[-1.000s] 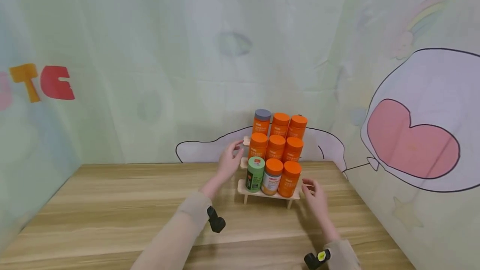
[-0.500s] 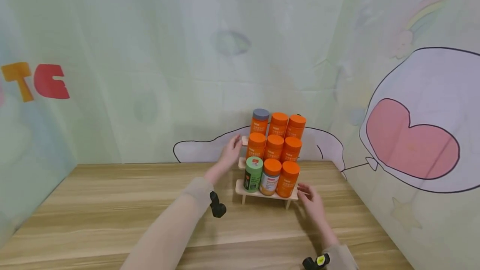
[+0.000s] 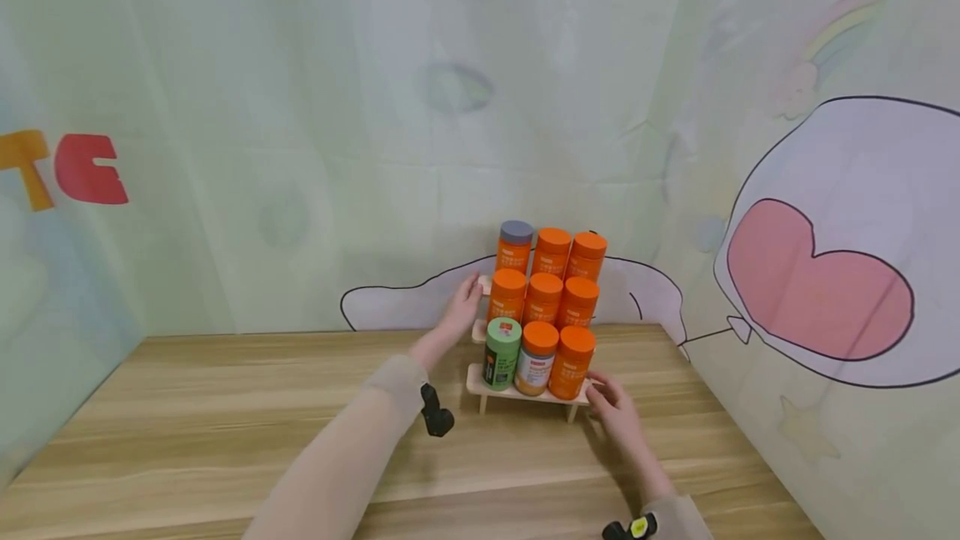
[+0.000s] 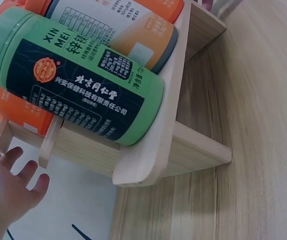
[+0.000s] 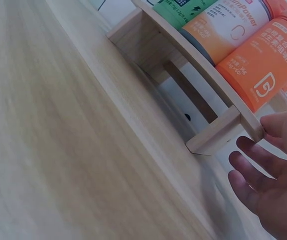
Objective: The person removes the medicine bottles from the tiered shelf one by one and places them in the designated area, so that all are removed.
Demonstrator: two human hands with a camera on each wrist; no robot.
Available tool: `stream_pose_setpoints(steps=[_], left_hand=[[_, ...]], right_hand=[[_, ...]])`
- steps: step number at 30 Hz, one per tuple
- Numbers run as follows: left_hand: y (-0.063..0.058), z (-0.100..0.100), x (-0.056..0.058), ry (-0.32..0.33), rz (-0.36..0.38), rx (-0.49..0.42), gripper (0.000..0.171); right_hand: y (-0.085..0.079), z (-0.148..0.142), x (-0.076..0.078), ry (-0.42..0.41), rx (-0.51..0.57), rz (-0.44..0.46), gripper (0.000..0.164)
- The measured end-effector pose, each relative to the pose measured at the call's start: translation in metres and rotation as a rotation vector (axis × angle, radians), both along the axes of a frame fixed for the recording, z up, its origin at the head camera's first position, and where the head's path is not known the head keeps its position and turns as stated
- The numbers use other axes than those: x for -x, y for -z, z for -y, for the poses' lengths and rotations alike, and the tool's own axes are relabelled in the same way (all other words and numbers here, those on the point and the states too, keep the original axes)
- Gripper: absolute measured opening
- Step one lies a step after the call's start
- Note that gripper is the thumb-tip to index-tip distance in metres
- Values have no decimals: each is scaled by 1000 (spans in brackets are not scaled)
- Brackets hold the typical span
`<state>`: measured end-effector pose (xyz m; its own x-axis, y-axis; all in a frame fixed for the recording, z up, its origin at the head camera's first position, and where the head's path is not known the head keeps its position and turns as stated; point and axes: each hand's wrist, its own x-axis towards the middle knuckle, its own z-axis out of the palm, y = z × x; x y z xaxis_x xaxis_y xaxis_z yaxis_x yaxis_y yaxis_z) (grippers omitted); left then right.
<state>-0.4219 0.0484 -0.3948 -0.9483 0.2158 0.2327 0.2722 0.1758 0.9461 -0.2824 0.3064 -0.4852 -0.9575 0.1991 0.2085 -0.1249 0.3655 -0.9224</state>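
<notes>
A three-tier wooden display rack (image 3: 475, 382) stands on the table, filled with rows of supplement jars. On its lowest tier are a green jar (image 3: 502, 359), a white-labelled jar with an orange lid (image 3: 535, 367) and an orange jar (image 3: 572, 367). One orange jar at the top has a grey-blue lid (image 3: 516, 232). My left hand (image 3: 455, 312) is at the left end of the top tier, thumb and forefinger close about it, partly cut off in the left wrist view. Between thumb and forefinger, my right hand (image 5: 278, 175) pinches the right end of the lowest tier.
The wood-grain table (image 3: 300, 407) extends left and in front of the rack. Close behind hangs a printed cloth backdrop (image 3: 300, 190), which also runs along the right side with a large balloon drawing (image 3: 885, 165).
My right hand has come in from beside the rack and taken hold of its lowest tier's end. My left fingers have drawn together at the top tier's end. The view has shifted slightly.
</notes>
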Motion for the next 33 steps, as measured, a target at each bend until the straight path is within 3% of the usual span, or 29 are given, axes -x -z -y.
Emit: stream_pose_setpoints(steps=[15, 33], left_hand=[[-3, -2, -1, 4, 31, -12, 48], [-6, 0, -7, -3, 16, 19, 48]], right_hand=[[-1, -1, 3, -10, 76, 64, 38], [0, -3, 5, -11, 114, 40, 38]])
